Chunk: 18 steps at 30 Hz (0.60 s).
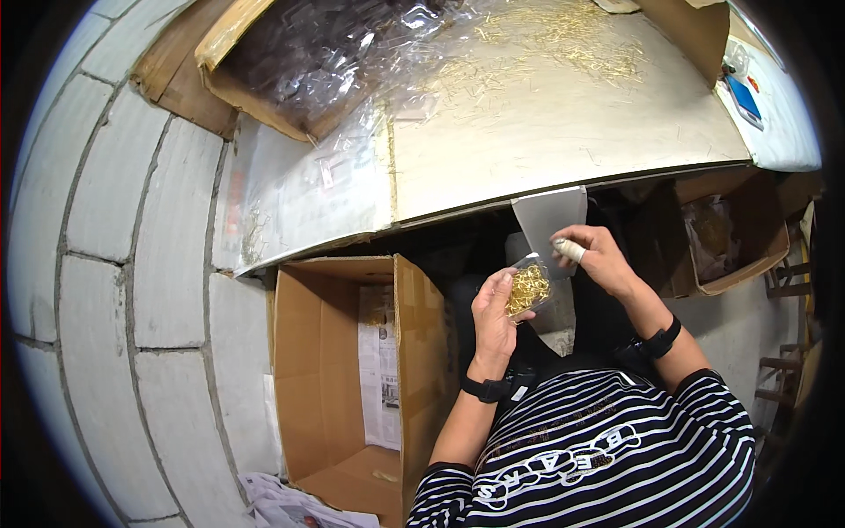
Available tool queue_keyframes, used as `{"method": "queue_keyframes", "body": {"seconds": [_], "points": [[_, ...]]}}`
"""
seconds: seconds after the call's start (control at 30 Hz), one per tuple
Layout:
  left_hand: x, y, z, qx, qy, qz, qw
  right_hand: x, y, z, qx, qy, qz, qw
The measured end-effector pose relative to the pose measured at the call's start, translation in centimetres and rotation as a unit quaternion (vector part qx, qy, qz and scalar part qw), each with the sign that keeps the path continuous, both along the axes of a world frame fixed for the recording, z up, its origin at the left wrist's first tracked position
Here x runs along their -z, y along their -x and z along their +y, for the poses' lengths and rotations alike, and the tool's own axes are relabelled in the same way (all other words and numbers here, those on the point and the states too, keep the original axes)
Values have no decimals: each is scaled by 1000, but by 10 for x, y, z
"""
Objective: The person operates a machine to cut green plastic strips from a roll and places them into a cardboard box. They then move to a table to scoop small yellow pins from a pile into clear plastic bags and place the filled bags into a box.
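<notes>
My left hand grips a small clear plastic pack filled with thin gold-coloured metal pieces, like pins or wires. The pack is tilted, and its upper edge points toward the table. My right hand is just to the right of the pack, apart from it. Its fingers are curled together in a pinch, and a pale wrap covers one digit. Whatever may be between those fingertips is too small to make out. A grey-white panel slopes down from the table edge behind my hands.
Loose gold pieces lie scattered over the table. A carton of clear plastic packs stands at far left. Left of my legs is an open cardboard box; another box is at right. A blue object lies far right.
</notes>
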State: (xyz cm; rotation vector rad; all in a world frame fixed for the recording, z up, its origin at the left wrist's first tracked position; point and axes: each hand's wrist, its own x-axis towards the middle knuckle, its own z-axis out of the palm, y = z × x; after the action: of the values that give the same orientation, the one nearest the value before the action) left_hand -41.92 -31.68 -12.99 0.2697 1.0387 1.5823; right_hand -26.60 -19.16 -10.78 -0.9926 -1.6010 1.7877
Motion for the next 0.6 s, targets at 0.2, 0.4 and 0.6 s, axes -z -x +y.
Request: {"method": "queue_keyframes", "body": {"seconds": [0.2,0.4,0.6], "points": [[0,-12,6,-3,25,41,999,5,1,-8,-38,68,-32,996],[-2,-15,7,-20,33,43,998,-3,0,-12,0,-106,-112,988],[-1,-21,8,-24,7,33,999,-11,3,-16,-30,-349,-135,927]]}}
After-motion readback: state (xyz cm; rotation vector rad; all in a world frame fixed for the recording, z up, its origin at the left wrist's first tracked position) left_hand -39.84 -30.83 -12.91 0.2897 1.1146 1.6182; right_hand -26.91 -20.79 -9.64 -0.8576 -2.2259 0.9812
